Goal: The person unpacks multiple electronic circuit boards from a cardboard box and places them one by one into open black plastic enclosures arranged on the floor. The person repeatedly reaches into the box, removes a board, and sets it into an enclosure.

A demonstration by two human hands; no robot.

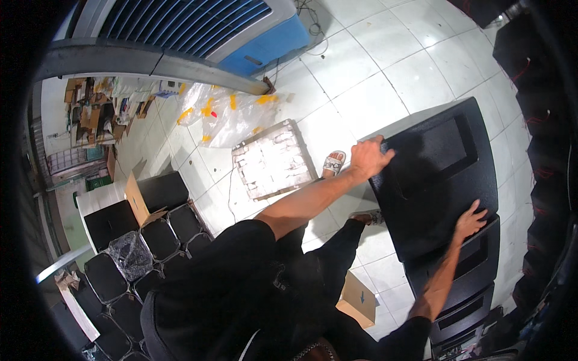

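A large black speaker cabinet (pixel 421 180) with a rectangular recess stands to my right, at the far end of a row of similar ones. My left hand (pixel 366 160) grips its near left edge, the fingertips curled over the rim; part of that grip is hidden. Flat on the cabinet's lower right part rests my right hand (pixel 469 221), fingers spread. Just beneath that hand begins the following black cabinet (pixel 478 253), which appears to touch the first.
A low, whitish patched platform (pixel 271 161) lies by my left foot, with clear plastic sheeting (pixel 235 117) beyond. A cardboard box (pixel 356 301) sits beside my legs. Stacked black cabinets (pixel 105 277) fill the left. More dark units with red wires (pixel 533 180) line the right. A blue cooler (pixel 265 48) stands far off.
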